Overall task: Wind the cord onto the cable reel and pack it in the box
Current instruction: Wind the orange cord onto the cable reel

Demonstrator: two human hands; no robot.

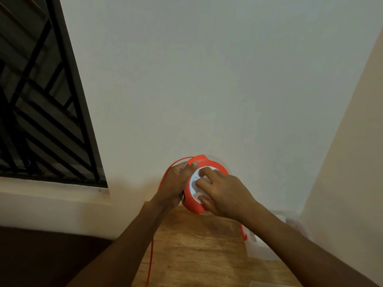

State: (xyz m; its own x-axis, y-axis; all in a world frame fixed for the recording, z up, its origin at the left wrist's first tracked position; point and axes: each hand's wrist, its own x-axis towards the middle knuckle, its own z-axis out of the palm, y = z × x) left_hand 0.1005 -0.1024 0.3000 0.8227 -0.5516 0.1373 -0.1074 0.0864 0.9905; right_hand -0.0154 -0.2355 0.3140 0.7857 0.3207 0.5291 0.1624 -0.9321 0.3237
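Observation:
An orange cable reel [215,165] with a white round centre [194,184] is held up above a wooden table [196,251]. My left hand [175,184] grips the reel's left edge. My right hand [223,193] lies on the white centre, fingers bent on its knob. An orange cord [150,259] loops out from the reel's top left, passes behind my left hand and hangs down past the table's left edge. A clear plastic box [261,251] stands on the table at the right, partly hidden by my right forearm.
A pale wall fills the view ahead, with a beige wall at the right. A dark barred window [41,100] over a white ledge sits at the left. An orange hook-like piece [244,235] shows under my right forearm near the box.

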